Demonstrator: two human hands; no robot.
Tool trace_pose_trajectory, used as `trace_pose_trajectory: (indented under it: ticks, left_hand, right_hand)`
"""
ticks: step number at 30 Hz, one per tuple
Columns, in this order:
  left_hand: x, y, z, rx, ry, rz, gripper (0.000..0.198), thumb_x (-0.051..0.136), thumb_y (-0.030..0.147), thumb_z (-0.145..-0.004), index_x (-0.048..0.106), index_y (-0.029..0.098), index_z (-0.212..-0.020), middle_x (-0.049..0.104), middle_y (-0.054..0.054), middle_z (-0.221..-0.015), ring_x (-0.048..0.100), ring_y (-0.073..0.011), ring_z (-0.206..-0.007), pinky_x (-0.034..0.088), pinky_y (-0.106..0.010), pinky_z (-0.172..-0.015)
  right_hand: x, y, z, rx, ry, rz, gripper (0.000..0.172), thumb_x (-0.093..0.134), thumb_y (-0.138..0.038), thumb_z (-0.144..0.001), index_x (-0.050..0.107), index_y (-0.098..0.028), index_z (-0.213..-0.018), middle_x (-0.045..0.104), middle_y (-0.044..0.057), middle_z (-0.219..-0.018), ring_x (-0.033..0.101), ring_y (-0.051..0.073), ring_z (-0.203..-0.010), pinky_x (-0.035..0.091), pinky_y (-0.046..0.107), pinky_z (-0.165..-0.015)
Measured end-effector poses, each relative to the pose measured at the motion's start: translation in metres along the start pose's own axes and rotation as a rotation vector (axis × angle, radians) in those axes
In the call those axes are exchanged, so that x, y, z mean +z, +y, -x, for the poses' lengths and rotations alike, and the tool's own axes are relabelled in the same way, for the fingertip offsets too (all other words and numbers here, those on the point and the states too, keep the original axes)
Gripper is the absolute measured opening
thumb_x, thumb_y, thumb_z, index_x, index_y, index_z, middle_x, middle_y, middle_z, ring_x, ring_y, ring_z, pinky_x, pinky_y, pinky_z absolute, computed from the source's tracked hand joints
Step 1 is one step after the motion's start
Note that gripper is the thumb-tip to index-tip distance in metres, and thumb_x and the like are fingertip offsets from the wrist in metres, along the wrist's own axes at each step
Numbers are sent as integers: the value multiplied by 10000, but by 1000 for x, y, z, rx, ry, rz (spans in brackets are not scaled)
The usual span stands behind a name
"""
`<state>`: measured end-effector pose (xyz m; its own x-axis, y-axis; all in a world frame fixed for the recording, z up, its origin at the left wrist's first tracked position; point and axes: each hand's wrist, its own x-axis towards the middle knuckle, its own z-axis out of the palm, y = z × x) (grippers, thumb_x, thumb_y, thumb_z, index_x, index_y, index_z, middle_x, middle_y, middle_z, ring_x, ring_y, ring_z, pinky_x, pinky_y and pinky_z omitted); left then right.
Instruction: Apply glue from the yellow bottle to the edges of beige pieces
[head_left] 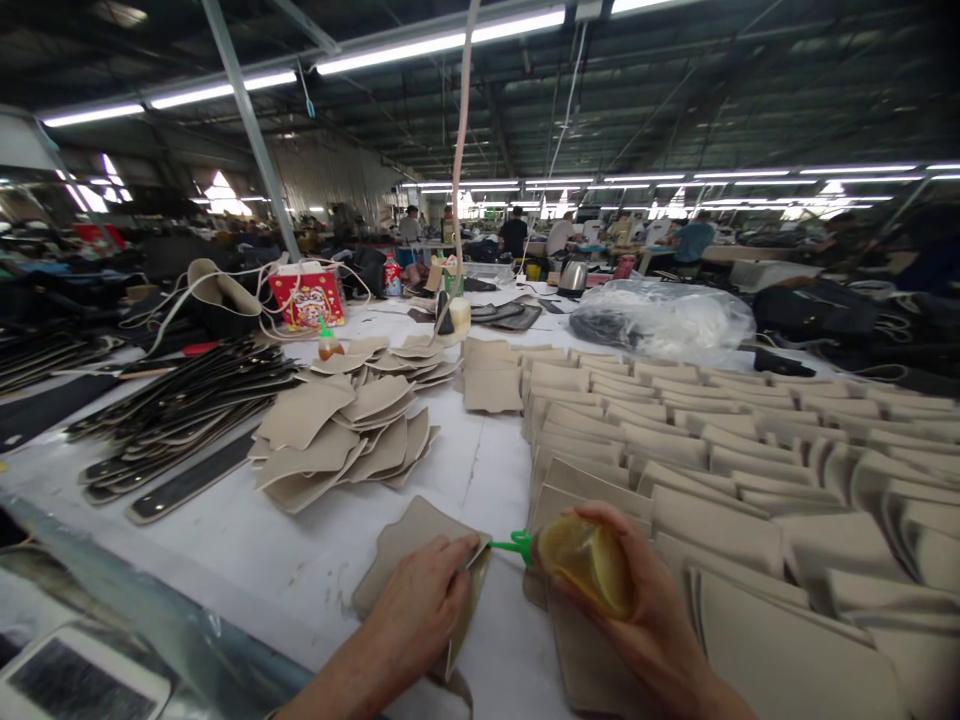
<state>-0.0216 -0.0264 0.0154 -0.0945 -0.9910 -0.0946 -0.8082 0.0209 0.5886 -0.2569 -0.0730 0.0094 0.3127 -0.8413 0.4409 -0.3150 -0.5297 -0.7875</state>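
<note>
My right hand (637, 590) is wrapped round a squeeze bottle (585, 562) of amber liquid, tilted on its side. Its thin green nozzle (516, 544) points left, and the tip is at the edge of a beige leather-like piece (409, 545). My left hand (427, 600) presses on that piece with its fingers together, gripping it near the right edge, where a shiny strip shows. The thumb is partly hidden. Several similar pieces lie in a loose pile (352, 420) beyond my left hand. Rows of folded beige pieces (720, 470) stand close together on the right.
Black straps (195, 410) are heaped on the left of the white table (480, 480). Another green-tipped bottle (328, 342) stands behind the beige pile, near a red box (307, 295). A clear plastic bag (667, 315) lies at the back right. A cable (463, 130) hangs down mid-view.
</note>
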Motion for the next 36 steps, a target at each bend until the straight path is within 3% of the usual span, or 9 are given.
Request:
trace_pose_trajectory:
  ticks: [4,10,16,20,25,31,36]
  left_hand:
    - [1,-2,0,13,9,13,445,344,191,-882,584,234,-1255,649,-40,-1152,595,-187,-1082,430,-328,-1013]
    - [1,-3,2,31,12,22,457,349,185,-878,572,220,-1276,634,-34,-1208,579,-184,-1119,412,-326,-1042]
    - [0,-2,2,16,21,43,482,358,165,-861,558,205,-1298,617,-35,-1246,566,-182,-1144,406,-316,-1048]
    - [1,-2,3,4,30,43,483,368,162,-859,553,188,-1305,622,-45,-1232,570,-187,-1134,407,-317,-1042]
    - [3,-3,3,12,34,48,476,365,176,-866,554,206,-1301,619,-46,-1232,568,-191,-1134,408,-324,-1039]
    - [3,-3,2,-6,50,47,474,358,179,-861,565,201,-1286,632,-61,-1195,575,-202,-1112,404,-332,-1031]
    - [3,1,2,-33,44,73,475,366,195,-858,569,194,-1287,635,-70,-1162,578,-213,-1073,413,-328,-982]
  right_hand:
    - [1,-5,6,158,-75,-98,458,674,-450,-837,442,-301,-1203,567,3,-1131,586,179,-989,465,250,-876]
    - [4,-7,12,272,-1,-146,523,706,-487,-784,458,-277,-1194,570,14,-1127,579,196,-981,462,274,-860]
    - [10,-22,29,455,-59,-375,569,726,-511,-723,466,-279,-1172,589,-7,-1038,607,187,-873,462,261,-798]
    - [10,-26,29,490,-13,-338,616,721,-527,-717,444,-269,-1202,605,13,-1038,608,211,-888,464,272,-763]
    - [12,-26,35,491,-81,-402,601,713,-520,-716,435,-269,-1185,626,9,-1000,629,213,-845,478,282,-765]
    - [12,-30,39,543,-52,-379,643,723,-542,-694,435,-257,-1193,643,15,-938,627,214,-813,490,266,-725]
    - [5,-45,39,676,-22,-628,729,764,-538,-662,397,-248,-1222,669,39,-895,649,220,-800,510,261,-723]
